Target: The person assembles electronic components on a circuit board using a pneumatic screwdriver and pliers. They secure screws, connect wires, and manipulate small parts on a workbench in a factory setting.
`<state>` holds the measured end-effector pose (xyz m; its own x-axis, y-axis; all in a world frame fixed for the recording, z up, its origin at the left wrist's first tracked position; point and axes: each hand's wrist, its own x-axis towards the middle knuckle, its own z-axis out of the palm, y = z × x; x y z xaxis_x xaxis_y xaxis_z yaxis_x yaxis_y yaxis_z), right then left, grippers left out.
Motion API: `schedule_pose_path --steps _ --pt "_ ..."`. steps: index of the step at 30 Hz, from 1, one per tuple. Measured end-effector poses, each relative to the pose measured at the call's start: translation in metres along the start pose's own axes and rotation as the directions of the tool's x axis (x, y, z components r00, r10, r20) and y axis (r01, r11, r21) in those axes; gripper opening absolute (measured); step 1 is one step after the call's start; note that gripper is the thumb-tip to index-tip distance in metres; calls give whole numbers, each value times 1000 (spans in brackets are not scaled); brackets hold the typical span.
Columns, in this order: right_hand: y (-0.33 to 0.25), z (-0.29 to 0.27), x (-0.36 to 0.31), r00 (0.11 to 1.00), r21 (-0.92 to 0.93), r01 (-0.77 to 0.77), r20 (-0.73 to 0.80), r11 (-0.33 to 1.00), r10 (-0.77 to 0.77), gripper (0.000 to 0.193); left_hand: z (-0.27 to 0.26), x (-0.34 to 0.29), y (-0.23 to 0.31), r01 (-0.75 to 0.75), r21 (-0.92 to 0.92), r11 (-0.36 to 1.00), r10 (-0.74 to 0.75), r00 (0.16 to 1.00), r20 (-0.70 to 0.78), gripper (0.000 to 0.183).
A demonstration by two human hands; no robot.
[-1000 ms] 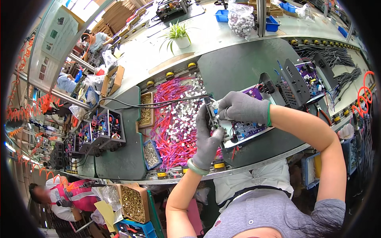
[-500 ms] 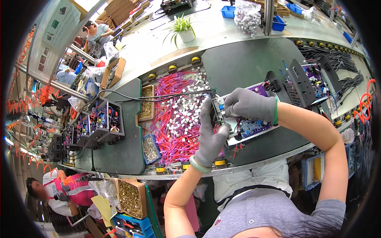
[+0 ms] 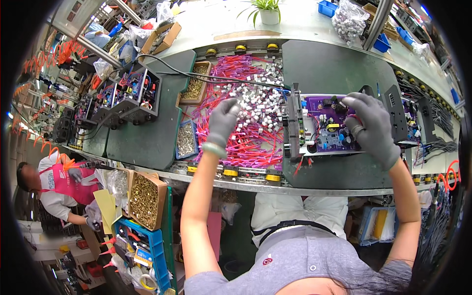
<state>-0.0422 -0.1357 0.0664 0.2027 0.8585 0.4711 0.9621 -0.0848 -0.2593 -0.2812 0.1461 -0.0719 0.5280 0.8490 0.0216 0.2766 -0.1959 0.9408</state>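
Note:
My left hand (image 3: 223, 123), in a grey glove, hovers over the left part of a pile of red and purple wires (image 3: 246, 142) with white connectors (image 3: 263, 105). Its fingers are curled in close to the thumb; whatever may be between them is hidden. On the right, my gloved right hand (image 3: 373, 128) is over a purple circuit board (image 3: 327, 140), thumb and fingers apart. The board lies in a light metal tray, with an upright black panel (image 3: 293, 123) at its left end. Black cables (image 3: 236, 81) run leftward from near that panel.
Open device housings (image 3: 137, 96) stand on a green mat at left. A box of brass screws (image 3: 196, 81) and a blue tray of silver parts (image 3: 187, 140) flank the wires. Another housing with a black panel (image 3: 393, 110) stands at right. A co-worker (image 3: 59, 182) is at lower left.
My left hand has let go of the black panel and moved left over the wires. My right hand has shifted right, from the panel to the board. The head view has shifted.

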Motion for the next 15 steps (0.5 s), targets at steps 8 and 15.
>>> schedule_pose_path --steps 8,15 --pt "12 9 0 986 136 -15 164 991 -8 21 61 67 -52 24 975 222 -264 964 37 32" --pt "19 19 -12 953 414 -200 291 888 79 21 20 38 -41 17 551 834 -24 1000 5 26"
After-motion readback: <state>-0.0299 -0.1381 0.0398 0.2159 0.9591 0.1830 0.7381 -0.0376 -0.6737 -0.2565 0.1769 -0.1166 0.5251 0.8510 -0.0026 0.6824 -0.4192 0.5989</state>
